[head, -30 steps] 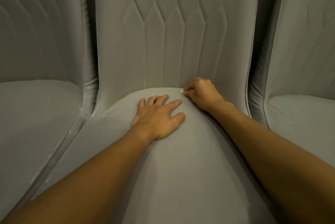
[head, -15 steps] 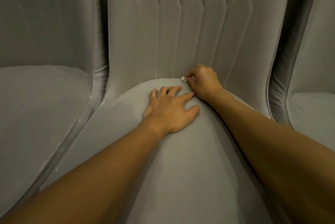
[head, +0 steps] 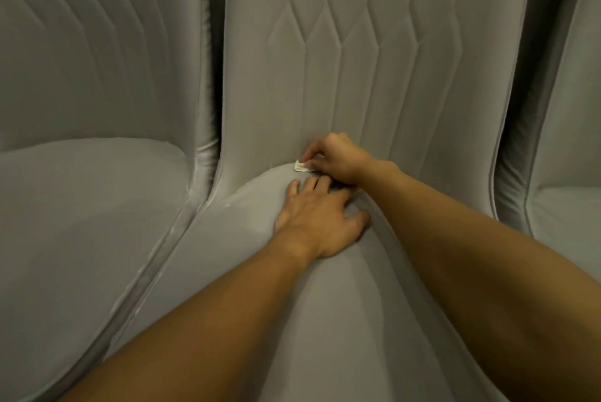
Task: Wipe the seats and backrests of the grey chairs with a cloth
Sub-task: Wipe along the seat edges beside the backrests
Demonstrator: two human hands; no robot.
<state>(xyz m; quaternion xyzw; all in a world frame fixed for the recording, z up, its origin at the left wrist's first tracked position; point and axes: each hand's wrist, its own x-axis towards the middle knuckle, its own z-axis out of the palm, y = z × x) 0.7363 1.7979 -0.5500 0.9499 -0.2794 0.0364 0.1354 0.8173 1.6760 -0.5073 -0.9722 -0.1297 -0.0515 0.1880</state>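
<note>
Forearms: two bare forearms came in from the bottom edge, at 7 and 4 o'clock, and converged toward the middle.
Middle seat (head: 325,330): smooth grey fabric, domed and matte with a faint sheen, filled the near field at 6 o'clock.
Left hand (head: 320,216): lay palm down on the rear of that seat, fingers straight and a little apart, pointing to 1 o'clock, thumb out toward 3 o'clock, holding nothing.
Right hand (head: 338,157): sat just beyond the left fingertips, at 12 o'clock from them, fingers curled, thumb and fingertips pinched together on the cloth.
Cloth (head: 301,166): a small white piece, showing only at 9 o'clock of the right hand, lay in the crease where seat met backrest.
Backrest (head: 357,60): rose upright at 12 o'clock, grey, stitched in long vertical channels with angled kinks.
Left chair (head: 81,206): at 9 o'clock, same grey, with a piped edge and a dark gap beside the middle chair.
Right chair (head: 566,213): at 3 o'clock, only a strip in view.
Room: grey upholstery filled the view under dim, warm light.
</note>
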